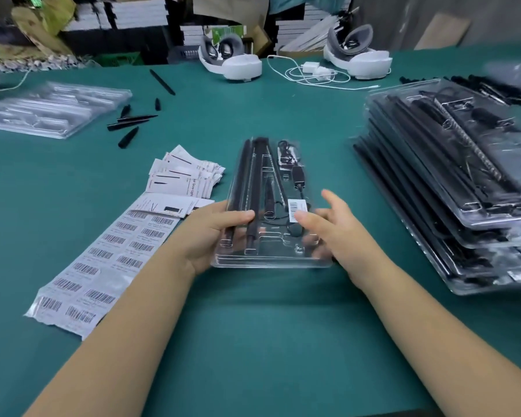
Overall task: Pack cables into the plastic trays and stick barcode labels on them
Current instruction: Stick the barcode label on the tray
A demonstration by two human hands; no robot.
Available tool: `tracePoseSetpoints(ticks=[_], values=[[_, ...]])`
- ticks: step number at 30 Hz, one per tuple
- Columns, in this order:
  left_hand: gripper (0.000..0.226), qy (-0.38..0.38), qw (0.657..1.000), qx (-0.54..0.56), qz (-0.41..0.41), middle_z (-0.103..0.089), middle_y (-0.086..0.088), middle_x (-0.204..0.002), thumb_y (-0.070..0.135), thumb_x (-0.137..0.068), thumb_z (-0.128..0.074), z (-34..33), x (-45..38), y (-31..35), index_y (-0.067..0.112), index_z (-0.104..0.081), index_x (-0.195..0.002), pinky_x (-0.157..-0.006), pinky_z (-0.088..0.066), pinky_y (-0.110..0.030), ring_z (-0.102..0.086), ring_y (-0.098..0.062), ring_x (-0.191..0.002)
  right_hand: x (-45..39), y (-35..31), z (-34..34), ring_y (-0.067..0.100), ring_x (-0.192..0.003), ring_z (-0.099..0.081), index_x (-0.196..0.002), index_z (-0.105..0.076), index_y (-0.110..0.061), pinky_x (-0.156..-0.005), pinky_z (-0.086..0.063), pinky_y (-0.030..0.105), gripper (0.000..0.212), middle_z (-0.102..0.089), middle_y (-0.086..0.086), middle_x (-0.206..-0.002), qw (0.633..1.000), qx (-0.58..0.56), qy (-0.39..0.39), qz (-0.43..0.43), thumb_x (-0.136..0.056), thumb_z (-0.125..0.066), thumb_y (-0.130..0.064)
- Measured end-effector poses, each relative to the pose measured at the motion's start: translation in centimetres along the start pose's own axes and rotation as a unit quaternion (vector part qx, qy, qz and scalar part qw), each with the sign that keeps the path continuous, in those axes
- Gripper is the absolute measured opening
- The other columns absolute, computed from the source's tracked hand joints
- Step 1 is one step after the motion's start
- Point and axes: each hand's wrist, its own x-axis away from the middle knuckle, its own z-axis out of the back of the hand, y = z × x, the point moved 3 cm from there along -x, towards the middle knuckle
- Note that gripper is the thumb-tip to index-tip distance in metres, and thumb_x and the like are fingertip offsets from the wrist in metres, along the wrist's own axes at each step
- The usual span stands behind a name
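Observation:
A clear plastic tray (271, 258) lies in the middle of the green table, filled with black rods and a black cable with adapter (298, 176). A white barcode label (297, 207) sits on its right part. My left hand (214, 233) grips the tray's near left corner, thumb on top across the rods. My right hand (337, 227) hovers at the tray's right side with its fingers spread, the thumb tip touching the label's lower edge. It is blurred.
A sheet of barcode labels (103, 263) and a fan of paper leaflets (184, 176) lie to the left. Empty clear trays (51, 112) sit far left, loose black spikes (130, 121) beside them. A stack of packed trays (457, 182) stands at right. White headsets (232, 60) and chargers lie at the back.

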Motion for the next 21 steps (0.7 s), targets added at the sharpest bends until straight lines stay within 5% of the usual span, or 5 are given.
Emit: tracePoseSetpoints(ticks=[3,6,11,16,21], values=[[0.076,0.132,0.986,-0.079,-0.056,-0.067,-0.006,-0.102,0.007,-0.080,-0.074,0.3,-0.6,-0.4,0.023,-0.033,-0.142,-0.050,-0.047,-0.016,-0.068,-0.009,-0.071,0.2,0.0,0.4,-0.004,-0.098,-0.055,-0.140,-0.028,-0.044,-0.070,-0.041,0.013,0.096,-0.043,-0.013,-0.125,0.986,0.149,-0.060,0.043,-0.059,-0.076,-0.058],[0.081,0.220,0.962,-0.129,-0.100,-0.053,-0.004,-0.132,0.022,-0.079,-0.077,1.2,-0.6,-0.4,0.026,-0.031,-0.145,-0.069,-0.046,-0.015,-0.061,-0.010,-0.102,0.3,0.2,-0.2,-0.014,-0.101,-0.044,-0.141,-0.030,-0.044,-0.076,-0.036,0.007,0.089,-0.035,-0.015,-0.127,0.965,0.235,-0.088,0.082,-0.066,-0.078,-0.050],[0.092,0.098,0.943,-0.284,-0.142,-0.039,0.012,-0.140,0.051,-0.068,-0.069,0.8,-0.5,-0.2,0.033,-0.024,-0.146,-0.100,-0.042,-0.027,-0.048,-0.001,-0.123,0.4,-0.2,-0.3,0.011,-0.126,-0.032,-0.143,-0.032,-0.041,-0.106,-0.030,0.031,0.082,-0.043,-0.009,-0.139,0.926,0.358,-0.027,0.113,-0.072,-0.068,-0.060],[0.100,0.026,0.793,-0.582,-0.176,-0.022,0.002,-0.157,0.071,-0.069,-0.063,-0.3,0.1,-0.7,0.029,-0.021,-0.150,-0.118,-0.017,-0.038,-0.016,-0.014,-0.144,0.4,-0.1,0.2,0.011,-0.137,-0.010,-0.137,-0.042,-0.042,-0.113,-0.016,0.036,0.076,-0.027,-0.003,-0.151,0.918,0.384,0.020,0.098,-0.069,-0.073,-0.057],[0.101,0.097,0.717,-0.678,-0.130,-0.035,-0.005,-0.146,0.082,-0.060,-0.051,-0.7,0.4,-0.5,0.029,-0.034,-0.144,-0.106,-0.031,-0.038,-0.030,-0.024,-0.134,0.5,-0.5,0.1,0.011,-0.138,-0.015,-0.137,-0.044,-0.039,-0.115,-0.017,0.037,0.065,-0.027,-0.009,-0.152,0.898,0.420,-0.018,0.130,-0.078,-0.069,-0.048]])
